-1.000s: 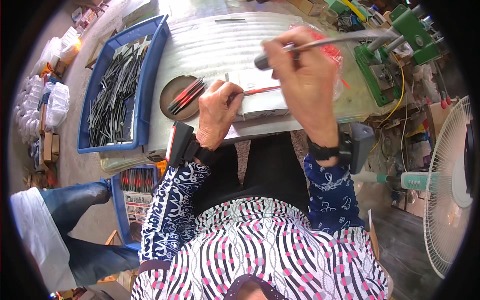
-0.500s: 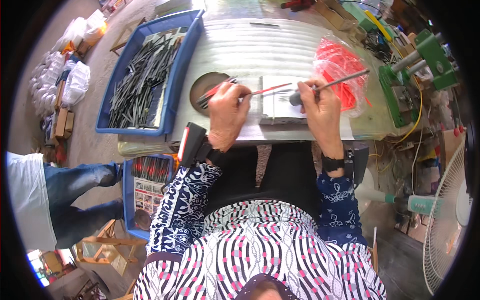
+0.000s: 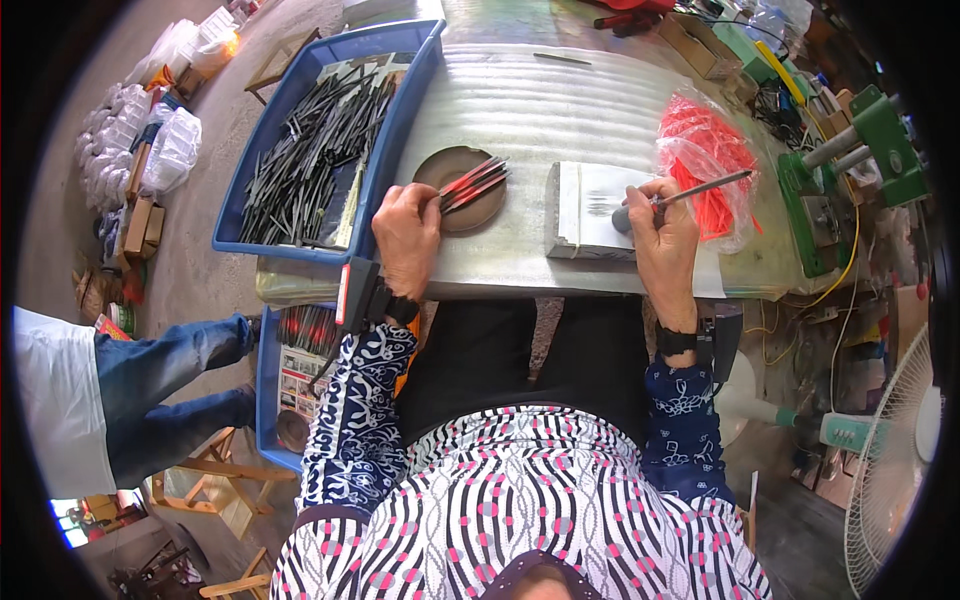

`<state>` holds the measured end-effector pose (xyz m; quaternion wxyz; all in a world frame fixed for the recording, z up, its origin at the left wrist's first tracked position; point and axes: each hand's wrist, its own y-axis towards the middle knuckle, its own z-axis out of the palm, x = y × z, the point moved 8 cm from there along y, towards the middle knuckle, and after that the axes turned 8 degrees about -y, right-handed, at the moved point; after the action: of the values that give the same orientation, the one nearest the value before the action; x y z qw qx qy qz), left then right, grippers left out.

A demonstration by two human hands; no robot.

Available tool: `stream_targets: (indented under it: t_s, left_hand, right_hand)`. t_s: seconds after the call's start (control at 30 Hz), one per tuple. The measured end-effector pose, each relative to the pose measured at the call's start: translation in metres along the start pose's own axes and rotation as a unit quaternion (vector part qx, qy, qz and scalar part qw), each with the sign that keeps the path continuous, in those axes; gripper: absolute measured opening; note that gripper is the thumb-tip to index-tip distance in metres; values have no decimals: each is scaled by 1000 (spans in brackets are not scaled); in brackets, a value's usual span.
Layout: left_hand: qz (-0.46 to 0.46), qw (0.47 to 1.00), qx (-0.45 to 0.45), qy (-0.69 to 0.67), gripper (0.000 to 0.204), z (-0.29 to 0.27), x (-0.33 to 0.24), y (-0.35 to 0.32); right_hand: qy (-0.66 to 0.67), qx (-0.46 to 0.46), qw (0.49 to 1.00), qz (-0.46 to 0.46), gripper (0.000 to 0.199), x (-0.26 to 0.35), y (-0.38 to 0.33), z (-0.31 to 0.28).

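Note:
My left hand [image 3: 408, 235] is at the round brown dish [image 3: 455, 220], its fingers closed on the near end of several thin dark strips with red parts [image 3: 476, 184]. The strips lie slanting across the dish; how many the fingers grip is hidden. My right hand [image 3: 664, 235] is closed round a screwdriver-like tool [image 3: 712, 184]. Its dark rounded handle end points left and its long thin shaft points right. Between my hands sits a grey block with a white top [image 3: 592, 205] that bears dark marks. My right fingers are over its right edge.
A blue bin [image 3: 368, 200] of dark strips stands on the left. Red pieces in clear plastic [image 3: 705, 160] lie right of the block, near a green metal machine [image 3: 810, 215]. A white fan [image 3: 890, 440] stands lower right. Another person's legs [image 3: 175, 365] and a second blue bin [image 3: 268, 390] are lower left.
My left hand has moved left, from beside the block to the dish's near left edge. The single red-tipped strip it held over the block no longer shows there. My right hand still holds the tool.

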<state>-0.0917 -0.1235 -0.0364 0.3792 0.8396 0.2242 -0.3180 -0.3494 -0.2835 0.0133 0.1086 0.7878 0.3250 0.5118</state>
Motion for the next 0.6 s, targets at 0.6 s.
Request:
stream_targets:
  t_s: [0.6]
  left_hand:
    - [-41, 964, 4, 261, 12, -125, 60, 70]
  right_hand:
    - [-15, 15, 999, 28, 13, -15, -4, 0]
